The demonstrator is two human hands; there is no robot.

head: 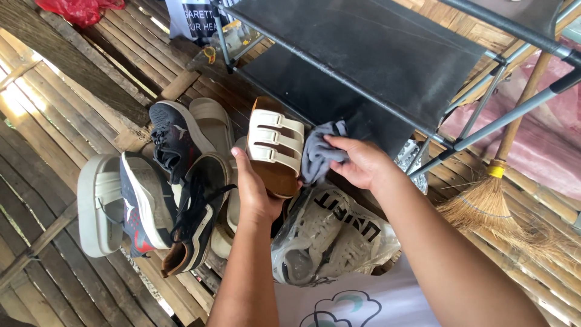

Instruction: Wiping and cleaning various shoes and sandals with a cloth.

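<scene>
My left hand (254, 191) grips a tan sandal with three cream straps (276, 145) from below, holding it up over a pile of shoes. My right hand (361, 162) clutches a crumpled grey cloth (319, 152) that presses against the sandal's right edge. Under both hands lies a clear plastic bag holding white sneakers (324, 239).
Dark sneakers (175, 181) and a pale platform sandal (97, 203) lie in a heap on the bamboo slat floor (54, 121). A metal rack with dark fabric shelves (375, 48) stands behind. A straw broom (490, 200) leans at the right; a red bag (75, 9) sits far left.
</scene>
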